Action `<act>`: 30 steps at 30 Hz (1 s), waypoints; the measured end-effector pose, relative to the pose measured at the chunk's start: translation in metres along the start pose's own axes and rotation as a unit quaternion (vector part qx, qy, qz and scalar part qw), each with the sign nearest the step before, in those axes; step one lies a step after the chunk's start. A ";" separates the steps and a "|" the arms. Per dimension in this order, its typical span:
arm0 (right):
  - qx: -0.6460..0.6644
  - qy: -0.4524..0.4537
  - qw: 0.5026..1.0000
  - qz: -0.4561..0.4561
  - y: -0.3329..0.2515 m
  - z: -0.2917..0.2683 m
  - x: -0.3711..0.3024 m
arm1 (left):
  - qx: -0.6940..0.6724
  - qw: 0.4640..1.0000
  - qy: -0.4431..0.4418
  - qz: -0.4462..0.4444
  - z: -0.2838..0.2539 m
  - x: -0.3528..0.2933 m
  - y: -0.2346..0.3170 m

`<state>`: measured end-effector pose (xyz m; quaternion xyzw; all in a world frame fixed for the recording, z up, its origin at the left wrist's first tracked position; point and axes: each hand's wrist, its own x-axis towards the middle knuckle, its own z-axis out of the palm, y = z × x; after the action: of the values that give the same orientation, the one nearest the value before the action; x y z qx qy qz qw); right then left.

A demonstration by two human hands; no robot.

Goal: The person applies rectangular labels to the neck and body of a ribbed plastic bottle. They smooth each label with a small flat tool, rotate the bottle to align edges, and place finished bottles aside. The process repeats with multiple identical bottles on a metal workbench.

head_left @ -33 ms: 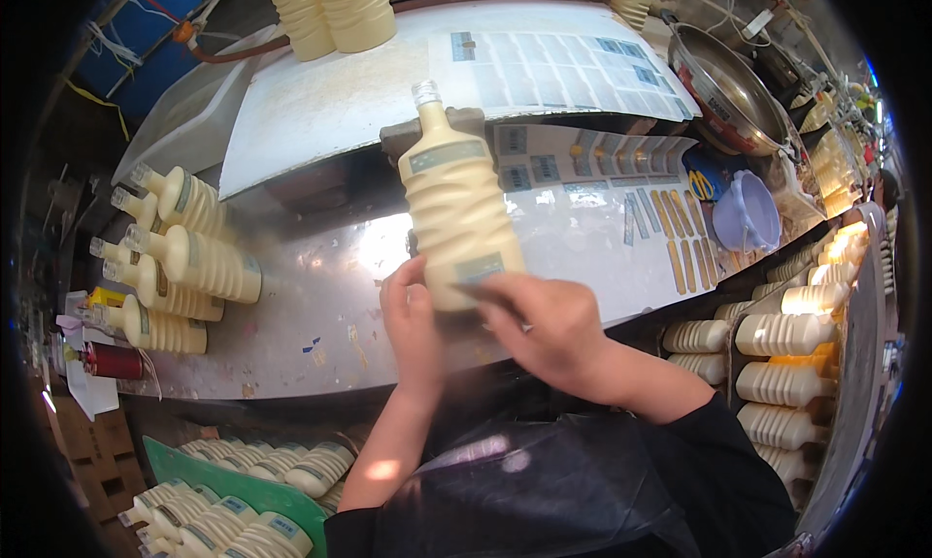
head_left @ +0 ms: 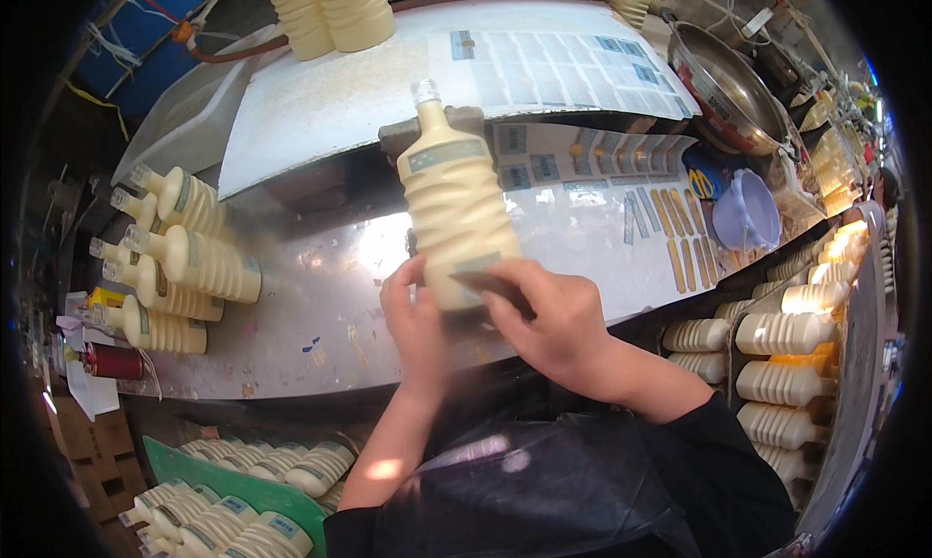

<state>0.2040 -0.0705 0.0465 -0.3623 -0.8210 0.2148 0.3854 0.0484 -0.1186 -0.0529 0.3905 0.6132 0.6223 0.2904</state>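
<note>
While our right hand [head_left: 555, 315] pinches a thin dark tool [head_left: 479, 282] at the lower label [head_left: 474, 264] of the cream bottle [head_left: 456, 209], our left hand [head_left: 412, 317] touches the left side of its base with curled fingers; whether it truly grips, we cannot tell. The bottle lies ahead of us over the counter [head_left: 301, 315], its long axis running away, the neck far and slightly left, above a grey block [head_left: 396, 139]. Our right hand and the tool hide part of this label. Gold strips [head_left: 677, 267] and a lilac pail [head_left: 746, 218] are well apart at the right.
</note>
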 end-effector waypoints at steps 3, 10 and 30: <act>-0.049 -0.032 0.996 0.065 0.007 0.002 -0.001 | 0.179 0.982 -0.004 0.054 0.011 -0.004 0.010; -0.010 -0.022 0.978 0.206 0.034 -0.016 -0.004 | 0.173 0.984 0.019 0.048 0.019 -0.004 0.006; -0.077 -0.023 0.985 0.156 0.052 -0.008 -0.005 | 0.222 0.974 -0.010 0.035 0.024 0.009 0.020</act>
<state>0.2350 -0.0402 0.0167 -0.5091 -0.7774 0.2168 0.2991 0.0665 -0.0995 -0.0334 0.4730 0.7187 0.4766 0.1805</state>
